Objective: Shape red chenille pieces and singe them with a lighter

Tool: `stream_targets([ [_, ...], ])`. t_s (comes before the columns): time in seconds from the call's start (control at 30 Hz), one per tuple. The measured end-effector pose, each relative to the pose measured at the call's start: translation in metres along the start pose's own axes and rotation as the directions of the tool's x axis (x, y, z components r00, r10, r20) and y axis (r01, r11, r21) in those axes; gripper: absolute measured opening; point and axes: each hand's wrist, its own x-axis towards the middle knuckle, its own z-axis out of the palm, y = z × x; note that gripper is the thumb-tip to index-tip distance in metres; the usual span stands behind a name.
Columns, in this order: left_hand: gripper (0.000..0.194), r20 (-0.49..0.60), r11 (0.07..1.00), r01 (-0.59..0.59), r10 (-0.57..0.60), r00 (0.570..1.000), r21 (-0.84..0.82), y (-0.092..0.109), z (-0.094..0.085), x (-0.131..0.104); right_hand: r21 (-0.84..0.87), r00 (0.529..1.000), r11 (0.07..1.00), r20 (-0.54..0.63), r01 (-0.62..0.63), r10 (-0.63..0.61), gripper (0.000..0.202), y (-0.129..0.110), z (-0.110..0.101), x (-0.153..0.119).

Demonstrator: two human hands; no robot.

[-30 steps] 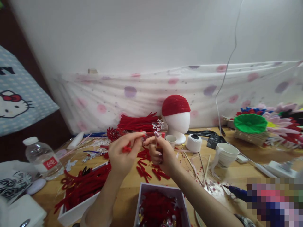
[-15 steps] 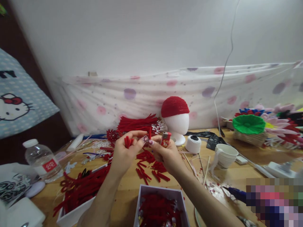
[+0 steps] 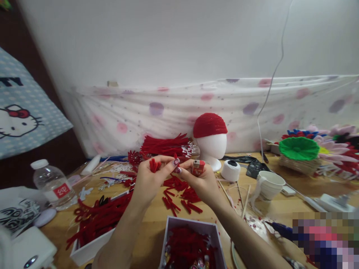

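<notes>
At centre frame of the head view, both hands meet above a wooden table. Left hand raised, palm toward the camera, fingers curled around a small bunch of short red stem pieces; thumb and forefinger tips reach right to pinch a tiny red piece at the meeting point. Right hand closed around a red lighter, which stands upright out of the fist, while its thumb and forefinger meet the left fingertips. What exactly sits between the fingertips is too small to tell.

Below the hands, loose red cut pieces lie scattered on the table. At lower centre, a white box holds red material and some shiny bits. At lower left, a white tray carries long red stems. At left, a plastic water bottle with a red label stands upright.

Behind the hands, a bundle of long red stems lies beside a white foam head wearing a red cap. Right of it, a white thread spool, then a white cup. At far right, a green flower piece sits on a basket among other coloured flowers.
</notes>
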Motion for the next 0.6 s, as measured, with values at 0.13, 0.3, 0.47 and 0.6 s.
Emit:
stream_targets([
  [0.13, 0.025, -0.009, 0.997, 0.046, -0.047, 0.999, -0.062, 0.001, 0.002, -0.001, -0.036, 0.998, 0.997, 0.004, 0.065, -0.065, 0.023, 0.000, 0.001, -0.003],
  [0.3, 0.022, -0.105, 1.000, -0.025, 0.023, 0.994, -0.017, 0.000, 0.003, 0.000, -0.027, 0.998, 1.000, 0.068, 0.001, 0.001, 0.027, 0.007, -0.002, 0.003],
  [0.47, 0.027, -0.240, 0.996, -0.073, 0.060, 0.969, -0.049, 0.002, -0.002, 0.003, 0.212, 0.868, 0.854, 0.269, -0.475, 0.416, 0.051, 0.026, -0.002, 0.011],
  [0.6, 0.028, -0.271, 0.994, -0.112, 0.103, 0.957, -0.016, 0.000, -0.004, 0.005, 0.367, 0.789, 0.700, 0.338, -0.612, 0.513, 0.050, 0.034, 0.001, 0.012],
])
